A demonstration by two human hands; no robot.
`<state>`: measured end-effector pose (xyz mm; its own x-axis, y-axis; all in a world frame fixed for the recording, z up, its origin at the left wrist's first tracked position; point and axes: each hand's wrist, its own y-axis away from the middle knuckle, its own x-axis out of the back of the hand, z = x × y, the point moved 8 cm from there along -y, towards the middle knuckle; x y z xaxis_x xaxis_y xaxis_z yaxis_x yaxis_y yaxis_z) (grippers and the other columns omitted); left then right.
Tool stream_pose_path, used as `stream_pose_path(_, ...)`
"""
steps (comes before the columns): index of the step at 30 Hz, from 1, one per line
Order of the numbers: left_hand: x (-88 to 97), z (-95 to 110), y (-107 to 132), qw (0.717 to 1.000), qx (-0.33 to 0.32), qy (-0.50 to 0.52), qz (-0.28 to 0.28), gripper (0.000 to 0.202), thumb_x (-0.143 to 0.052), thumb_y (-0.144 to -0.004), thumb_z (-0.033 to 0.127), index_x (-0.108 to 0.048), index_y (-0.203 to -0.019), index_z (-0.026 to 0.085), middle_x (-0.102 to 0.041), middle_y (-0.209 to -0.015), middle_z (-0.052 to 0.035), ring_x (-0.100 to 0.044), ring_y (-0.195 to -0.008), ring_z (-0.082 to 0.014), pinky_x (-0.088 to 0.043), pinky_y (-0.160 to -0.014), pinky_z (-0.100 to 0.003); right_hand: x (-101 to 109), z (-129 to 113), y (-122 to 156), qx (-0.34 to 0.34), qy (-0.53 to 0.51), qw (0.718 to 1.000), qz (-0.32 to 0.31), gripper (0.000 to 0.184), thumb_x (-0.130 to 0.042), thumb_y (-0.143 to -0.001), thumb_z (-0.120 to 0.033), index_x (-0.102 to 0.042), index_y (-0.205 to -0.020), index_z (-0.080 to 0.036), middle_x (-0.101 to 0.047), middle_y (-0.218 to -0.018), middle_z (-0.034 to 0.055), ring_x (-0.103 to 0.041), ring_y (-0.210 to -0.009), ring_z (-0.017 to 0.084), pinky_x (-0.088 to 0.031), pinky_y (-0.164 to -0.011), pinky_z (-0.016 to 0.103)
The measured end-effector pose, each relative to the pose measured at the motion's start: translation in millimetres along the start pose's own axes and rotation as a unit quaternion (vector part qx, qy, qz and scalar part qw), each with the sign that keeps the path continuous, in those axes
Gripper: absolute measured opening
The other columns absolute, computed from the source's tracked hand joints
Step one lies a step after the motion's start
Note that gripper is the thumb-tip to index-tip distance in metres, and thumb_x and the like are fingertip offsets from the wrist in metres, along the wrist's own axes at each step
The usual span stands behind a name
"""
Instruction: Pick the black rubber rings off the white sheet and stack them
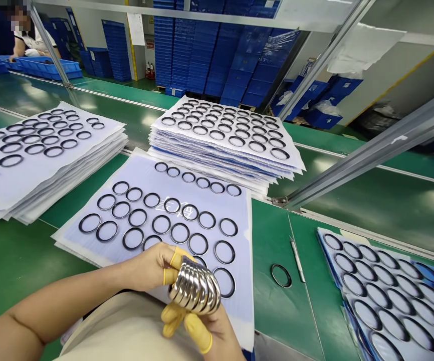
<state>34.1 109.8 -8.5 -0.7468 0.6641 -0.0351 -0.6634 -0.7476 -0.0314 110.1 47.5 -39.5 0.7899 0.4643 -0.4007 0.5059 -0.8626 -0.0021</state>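
Both hands (153, 268) (209, 333) around stacked silver rings (194, 291)

No wording or number in view can be read. On the far wall hang a white paper notice (136, 28), a yellow triangular warning sign (151, 20) and, below it, a small red sign (150, 44). All three are too small and blurred for any lettering to be made out.

Green bench (14, 260) with ring sheets (235, 205), loose ring (271, 275)
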Motion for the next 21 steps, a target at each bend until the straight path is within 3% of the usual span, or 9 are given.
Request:
stream_pose_path(5, 1.5, -11, -4, 0.993, 0.067, 0.087, 0.035, 0.035, -0.074, -0.072, 0.04, -0.064, -0.056, 0.01, -0.055, -0.062, -0.0003, -0.047, -0.06, -0.0095, -0.041, -0.058, -0.02, 7, 3, -2, -0.014, -0.028, 0.999, 0.033, 0.036, -0.064, -0.079, -0.052, -0.073, -0.091, -0.019, -0.071, -0.069, 0.0065, -0.064, -0.054, 0.017, -0.052, -0.057, 0.031)
stream_pose_path(9, 0.0, -14, -6, 0.99, 0.086, 0.101, 0.04, 0.036, -0.079, -0.065, 0.042, -0.065, -0.056, 0.011, -0.055, -0.061, 0.0004, -0.047, -0.06, -0.0097, -0.041, -0.058, -0.02, 11, 5, -3, -0.016, -0.018, 0.999, 0.047, 0.036, -0.064, -0.079, -0.054, -0.071, -0.075, -0.02, -0.066, -0.058, 0.0041, -0.058, -0.049, 0.016, -0.05, -0.049, 0.029)
stream_pose_path(16, 2.9, 3, -2, 0.999, -0.015, -0.038, 0.035, 0.031, -0.062, -0.084, 0.038, -0.071, -0.068, 0.013, -0.065, -0.076, -0.0054, -0.056, -0.071, -0.0141, -0.046, -0.07, -0.024, 2, 0, -6, 0.001, -0.052, 0.999, 0.016, 0.038, -0.057, -0.085, -0.053, -0.068, -0.096, -0.019, -0.068, -0.057, 0.0019, -0.062, -0.043, 0.015, -0.052, -0.052, 0.028)
stream_pose_path(21, 3.7, -7, -2, 0.999, 0.015, -0.011, 0.027, 0.033, -0.063, -0.084, 0.04, -0.07, -0.067, 0.012, -0.063, -0.072, -0.0041, -0.055, -0.069, -0.013, -0.045, -0.068, -0.023, 3, 3, -3, -0.023, -0.035, 0.999, 0.003, 0.05, -0.05, -0.084, -0.063, -0.068, -0.094, -0.017, -0.072, -0.063, 0.0074, -0.069, -0.059, 0.023, -0.056, -0.064, 0.039)
